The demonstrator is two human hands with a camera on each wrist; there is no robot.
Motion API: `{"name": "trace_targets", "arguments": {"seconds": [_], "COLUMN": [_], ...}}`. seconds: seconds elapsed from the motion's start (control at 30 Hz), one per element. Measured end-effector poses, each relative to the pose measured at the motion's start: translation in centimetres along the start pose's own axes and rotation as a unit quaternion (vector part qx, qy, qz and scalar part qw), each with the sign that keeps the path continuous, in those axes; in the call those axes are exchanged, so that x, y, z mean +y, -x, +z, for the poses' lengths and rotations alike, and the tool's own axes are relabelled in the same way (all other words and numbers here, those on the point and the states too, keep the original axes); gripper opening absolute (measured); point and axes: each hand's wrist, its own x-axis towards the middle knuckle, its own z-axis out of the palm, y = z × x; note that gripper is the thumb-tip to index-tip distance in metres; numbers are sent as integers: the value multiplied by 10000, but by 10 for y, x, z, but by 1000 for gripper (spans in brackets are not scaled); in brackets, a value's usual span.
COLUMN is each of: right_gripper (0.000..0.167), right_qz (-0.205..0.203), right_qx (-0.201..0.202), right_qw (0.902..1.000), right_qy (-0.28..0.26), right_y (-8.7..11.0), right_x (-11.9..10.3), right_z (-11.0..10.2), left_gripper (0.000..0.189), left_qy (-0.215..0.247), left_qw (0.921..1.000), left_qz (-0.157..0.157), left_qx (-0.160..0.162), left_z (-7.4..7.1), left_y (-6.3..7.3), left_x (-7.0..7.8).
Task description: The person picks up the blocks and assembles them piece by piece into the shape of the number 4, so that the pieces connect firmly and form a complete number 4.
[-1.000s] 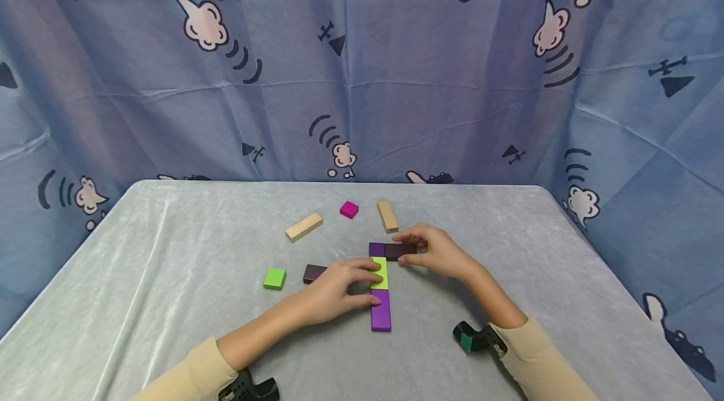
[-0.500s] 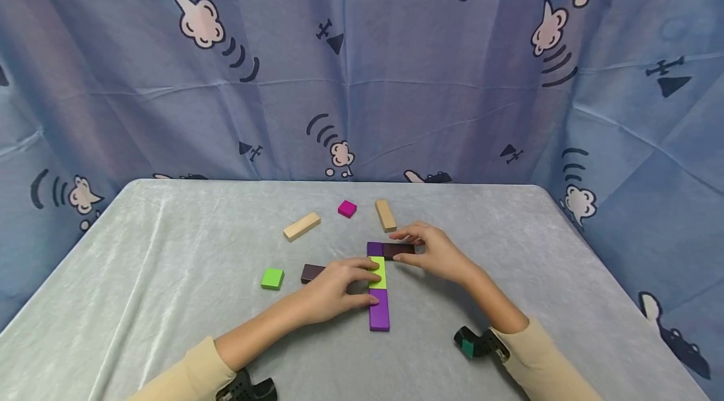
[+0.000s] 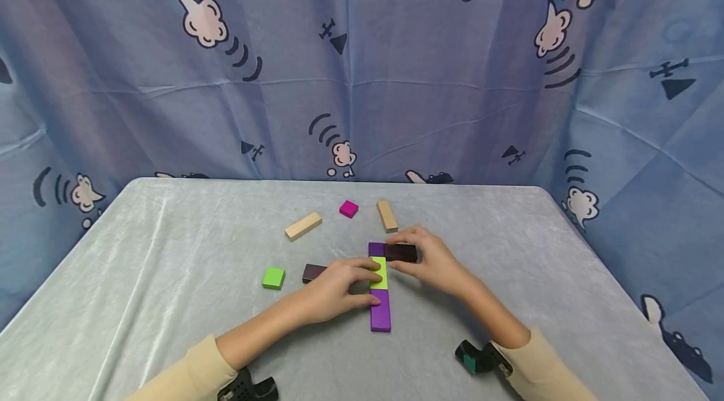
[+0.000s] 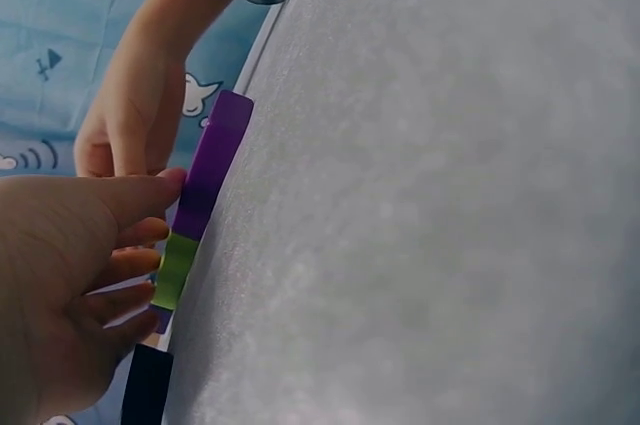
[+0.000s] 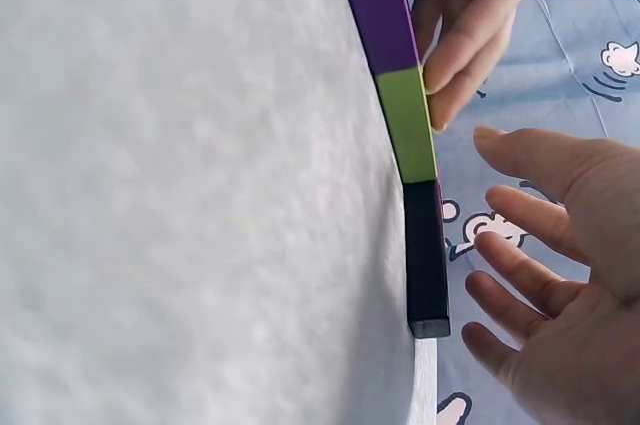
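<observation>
In the head view, a column of blocks lies flat on the table: a dark purple block (image 3: 376,249) at the far end, a yellow-green block (image 3: 381,275) in the middle, a longer purple block (image 3: 381,319) nearest. From the far end a dark brown block (image 3: 400,252) extends rightward. My left hand (image 3: 342,291) rests its fingertips along the column's left side, with the thumb at the near purple block. Around the dark brown block hovers my right hand (image 3: 432,263), fingers spread; the right wrist view shows a gap between its fingers and that block (image 5: 426,265).
Beyond the column lie two light wooden blocks (image 3: 303,226) and a magenta block (image 3: 349,208). To the left are a bright green block (image 3: 274,278) and another dark brown block (image 3: 313,273), partly behind my left hand. A patterned blue curtain (image 3: 362,74) hangs behind the table.
My right hand's fingers have come off the dark brown block and shifted slightly, so its right end shows now. My left hand stays in place on the column.
</observation>
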Motion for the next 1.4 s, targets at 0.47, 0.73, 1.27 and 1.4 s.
{"name": "trace_targets", "arguments": {"seconds": [0.47,0.73,1.27,1.4], "right_gripper": [36,35,33,33], "right_qz": [-41,-103,-116,-134], "right_qx": [-59,-106,120,161], "right_qw": [9999,9997,9997,9995], "right_qy": [-155,-186,-186,-223], "right_y": [4,5,8,9], "right_x": [0,5,11,11], "right_z": [8,14,23,24], "left_gripper": [34,33,35,34], "left_qy": [-36,-109,11,52], "left_qw": [10000,9999,10000,10000], "left_qz": [61,88,69,69], "left_qx": [62,67,40,45], "left_z": [-1,-1,-1,-1], "left_y": [1,0,-1,-1], "left_x": [1,1,0,0]}}
